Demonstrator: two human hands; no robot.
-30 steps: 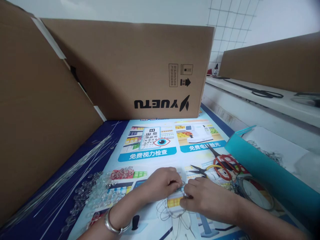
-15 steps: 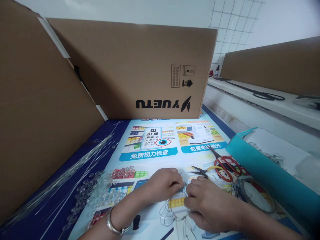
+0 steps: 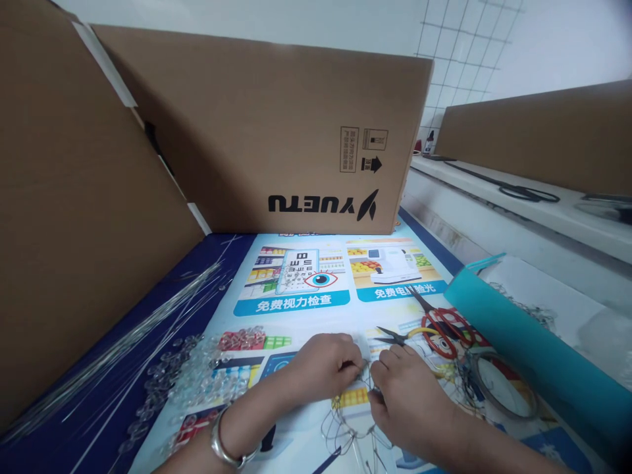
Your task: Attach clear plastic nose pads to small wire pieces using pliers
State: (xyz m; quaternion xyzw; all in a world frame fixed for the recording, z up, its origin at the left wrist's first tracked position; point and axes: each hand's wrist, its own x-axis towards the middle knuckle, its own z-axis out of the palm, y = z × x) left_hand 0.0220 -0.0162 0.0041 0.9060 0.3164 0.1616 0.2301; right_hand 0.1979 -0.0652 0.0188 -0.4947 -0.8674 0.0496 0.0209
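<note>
A piece of thin wire bent into several petal-like loops [image 3: 336, 428] hangs between my hands, over the printed poster. My left hand [image 3: 326, 363], with a silver bangle on its wrist, is closed in a pinch on the upper end of this wirework. Opposite it, my right hand [image 3: 412, 398] is closed with curled fingers on the other side of the same wire. The fingertips almost meet, and they hide the exact spot they grip. Just beyond my right hand lie pliers [image 3: 395, 337] with their jaws apart, beside red-handled scissors [image 3: 439, 329].
Clear beads [image 3: 212, 375] spread on the left, near a bundle of straight wires [image 3: 148, 329]. At right are a roll of tape [image 3: 503, 388] and a teal box [image 3: 533, 342] holding small wire pieces. A cardboard panel [image 3: 266, 138] stands at the back.
My right hand has turned slightly and its thumb has drawn in against the fingers. The wire loops have shifted a little; my left hand stays nearly where it was.
</note>
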